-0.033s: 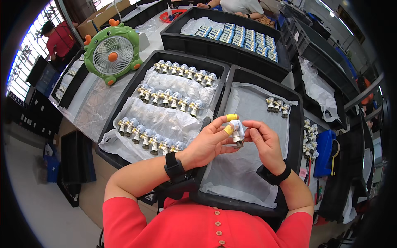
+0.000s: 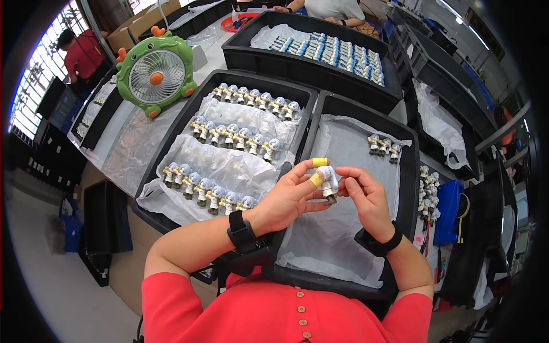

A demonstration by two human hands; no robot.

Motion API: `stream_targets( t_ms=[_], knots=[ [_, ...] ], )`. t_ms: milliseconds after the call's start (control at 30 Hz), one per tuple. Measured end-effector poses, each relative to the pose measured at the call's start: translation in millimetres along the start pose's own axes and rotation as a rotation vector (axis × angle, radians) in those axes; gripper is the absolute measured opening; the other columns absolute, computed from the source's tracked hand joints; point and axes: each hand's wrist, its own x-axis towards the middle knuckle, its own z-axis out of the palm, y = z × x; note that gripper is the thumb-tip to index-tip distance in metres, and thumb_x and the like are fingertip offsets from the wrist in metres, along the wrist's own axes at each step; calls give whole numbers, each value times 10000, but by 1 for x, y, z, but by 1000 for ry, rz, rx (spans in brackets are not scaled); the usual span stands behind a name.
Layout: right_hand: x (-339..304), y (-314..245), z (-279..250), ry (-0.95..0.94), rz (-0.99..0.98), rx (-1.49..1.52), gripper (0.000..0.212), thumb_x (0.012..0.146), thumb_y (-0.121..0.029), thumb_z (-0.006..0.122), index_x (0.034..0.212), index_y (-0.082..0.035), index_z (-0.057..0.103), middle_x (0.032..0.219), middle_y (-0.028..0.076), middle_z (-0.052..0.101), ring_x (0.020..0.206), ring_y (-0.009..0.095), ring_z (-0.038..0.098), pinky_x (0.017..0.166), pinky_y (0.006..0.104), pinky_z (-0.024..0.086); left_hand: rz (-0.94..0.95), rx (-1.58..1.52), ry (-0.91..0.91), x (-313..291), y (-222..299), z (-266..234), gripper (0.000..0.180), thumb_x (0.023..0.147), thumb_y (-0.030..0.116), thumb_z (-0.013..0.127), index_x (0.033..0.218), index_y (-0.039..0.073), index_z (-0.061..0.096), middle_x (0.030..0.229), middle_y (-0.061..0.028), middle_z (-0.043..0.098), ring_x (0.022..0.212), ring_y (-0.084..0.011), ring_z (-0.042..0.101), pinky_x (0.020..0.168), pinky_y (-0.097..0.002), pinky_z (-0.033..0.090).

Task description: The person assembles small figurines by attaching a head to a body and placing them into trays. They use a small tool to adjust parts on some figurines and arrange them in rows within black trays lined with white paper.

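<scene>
Currently the person is holding a small white figurine [image 2: 327, 182] up between both hands, above the middle of the right-hand black tray [image 2: 410, 188]. The left hand [image 2: 289, 197] is pinching it, with yellow-taped fingertips [image 2: 320, 163] closing on its upper part, while the right hand [image 2: 363, 197] is gripping it from the other side with thumb and forefinger; both hands are clasping the figurine, neither lying slack.

Judging by how things lie, the work is looking barely begun. The left-hand black tray [image 2: 171, 134] is carrying three rows of like figurines [image 2: 240, 137] standing on crumpled clear plastic sheet [image 2: 229, 166], running from its far edge to its near edge, and they appear untouched. In the right-hand tray only a small cluster of figurines [image 2: 384, 146] is standing, near the far right corner on a grey liner [image 2: 337, 228], with most of the liner lying bare. So a few pieces seem done and many remain, though whether the cluster is finished goods cannot be told.

A green toy-shaped fan [image 2: 156, 74] is standing at the bench's far left, and another black tray [image 2: 251, 57] of small blue-and-white pieces is sitting at the far edge. A second person's arms [image 2: 297, 7] are showing beyond it.
</scene>
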Motion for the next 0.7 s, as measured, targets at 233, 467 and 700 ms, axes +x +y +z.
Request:
stream_targets(
  t_ms=[233, 467, 700],
  knots=[
    [-2, -3, 1, -15, 45, 77, 225, 925, -91, 476, 1120, 7, 529, 911, 51, 589, 799, 94, 569, 741, 229, 481, 124, 26, 96, -1, 1, 3, 353, 920, 180, 525, 1238, 156, 374, 1120, -43, 493, 1054, -164, 505, 903, -402, 458],
    [-2, -4, 7, -38, 77, 178, 241, 872, -19, 524, 1111, 5, 497, 954, 54, 577, 825, 86, 567, 753, 227, 483, 185, 47, 133, -1, -1, 5, 355, 904, 139, 547, 1213, 145, 373, 1126, -56, 478, 1052, -170, 512, 898, -397, 470],
    [-2, -2, 9, -4, 146, 148, 242, 817, -8, 591, 1040, -8, 497, 907, 32, 569, 832, 78, 567, 745, 217, 480, 177, 108, 168, -1, -3, 7, 411, 875, 84, 574, 1224, 136, 363, 1135, -60, 463, 1045, -168, 515, 888, -374, 471]
  ],
)
